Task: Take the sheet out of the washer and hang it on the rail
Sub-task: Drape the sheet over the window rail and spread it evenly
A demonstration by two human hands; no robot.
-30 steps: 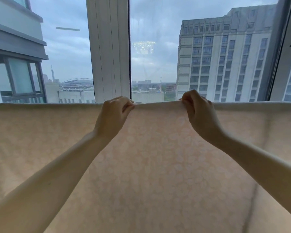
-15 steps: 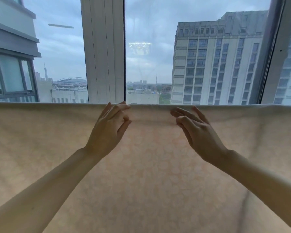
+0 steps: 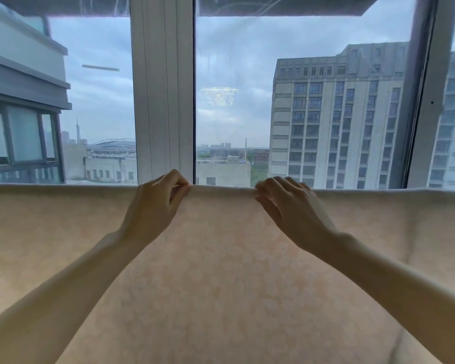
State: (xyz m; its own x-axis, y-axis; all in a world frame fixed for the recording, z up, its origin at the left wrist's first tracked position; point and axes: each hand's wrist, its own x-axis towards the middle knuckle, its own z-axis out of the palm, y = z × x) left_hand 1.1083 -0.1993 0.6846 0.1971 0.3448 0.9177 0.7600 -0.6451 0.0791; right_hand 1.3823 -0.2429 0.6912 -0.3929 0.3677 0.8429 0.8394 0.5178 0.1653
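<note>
Peach-pale cotton sheet draped along a straight top fold, both hands pinching that fold.

Pale peach sheet with a faint flower-like print (image 3: pixel 221 285) hangs flat in front of the window, its long axis running level from the left edge of the view to the right, the cloth falling straight down from the fold; what carries it is covered by the cloth. Near the middle of the fold the left hand (image 3: pixel 156 206) pinches the top edge between thumb and curled fingers, and the right hand (image 3: pixel 290 208) grips the same edge with fingers bent over it, the two hands apart with a bare stretch of fold between them. Behind stand a white ribbed window post (image 3: pixel 163 101), just above the left hand, and a tall grey many-windowed building (image 3: pixel 339 114) outside on the right.
</note>
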